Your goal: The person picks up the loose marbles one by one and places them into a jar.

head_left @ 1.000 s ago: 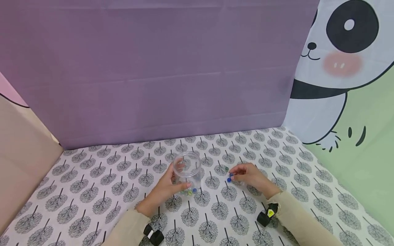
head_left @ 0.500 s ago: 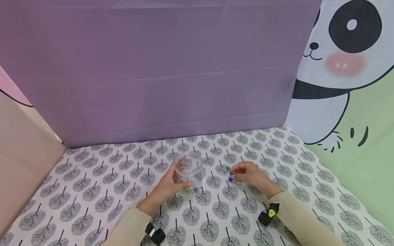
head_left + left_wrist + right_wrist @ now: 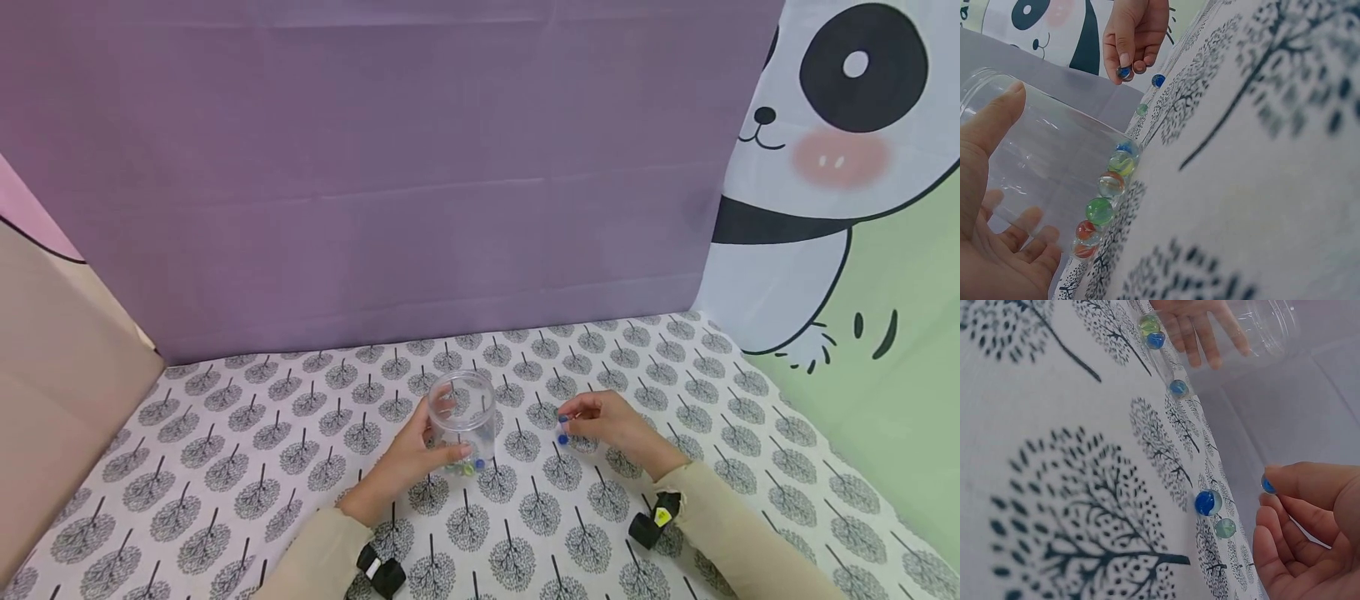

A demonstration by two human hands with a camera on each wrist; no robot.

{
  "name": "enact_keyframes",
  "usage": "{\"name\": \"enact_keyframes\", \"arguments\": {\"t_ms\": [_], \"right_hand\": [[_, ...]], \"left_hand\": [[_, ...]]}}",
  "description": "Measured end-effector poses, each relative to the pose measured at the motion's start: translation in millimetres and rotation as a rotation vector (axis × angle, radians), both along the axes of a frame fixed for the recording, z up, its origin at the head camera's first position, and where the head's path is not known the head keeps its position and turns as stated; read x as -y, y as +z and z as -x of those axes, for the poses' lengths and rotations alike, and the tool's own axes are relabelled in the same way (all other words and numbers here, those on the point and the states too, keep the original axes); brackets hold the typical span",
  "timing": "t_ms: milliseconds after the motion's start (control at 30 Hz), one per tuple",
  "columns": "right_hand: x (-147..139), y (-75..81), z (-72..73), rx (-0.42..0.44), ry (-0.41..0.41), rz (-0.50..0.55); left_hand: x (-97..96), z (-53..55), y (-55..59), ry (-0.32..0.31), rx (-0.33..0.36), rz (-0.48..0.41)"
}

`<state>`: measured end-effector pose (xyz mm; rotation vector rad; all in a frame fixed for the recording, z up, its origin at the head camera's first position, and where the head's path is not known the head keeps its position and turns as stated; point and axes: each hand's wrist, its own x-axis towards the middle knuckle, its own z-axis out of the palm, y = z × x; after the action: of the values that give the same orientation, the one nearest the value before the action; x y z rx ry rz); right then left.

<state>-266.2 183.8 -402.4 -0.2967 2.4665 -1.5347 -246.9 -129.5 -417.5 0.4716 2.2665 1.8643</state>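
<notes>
My left hand holds a clear plastic jar, thumb on the near side and fingers around the far side. The jar stands upright and uncapped on the table, with several glass marbles on its bottom. To the right, my right hand pinches a blue marble between thumb and fingertips, just above the cloth. Below that hand, another blue marble lies on the cloth beside a pale green marble. The head view does not show the green one.
A white cloth printed with grey trees covers the table. Behind it rises a purple backdrop, with a panda-printed panel on the right and a beige panel on the left.
My right hand has risen slightly with the pinched blue marble. The green marble, seen earlier by the fingertips, no longer shows in the head view. My left hand keeps holding the jar.
</notes>
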Motion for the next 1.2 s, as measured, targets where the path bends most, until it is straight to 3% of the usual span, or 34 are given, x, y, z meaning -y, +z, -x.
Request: {"name": "enact_keyframes", "arguments": {"t_ms": [1200], "right_hand": [[10.2,9.7,0.8,-0.057,0.069,-0.006]], "left_hand": [[-0.6,0.7,-1.9,0.01,-0.01,0.008]]}}
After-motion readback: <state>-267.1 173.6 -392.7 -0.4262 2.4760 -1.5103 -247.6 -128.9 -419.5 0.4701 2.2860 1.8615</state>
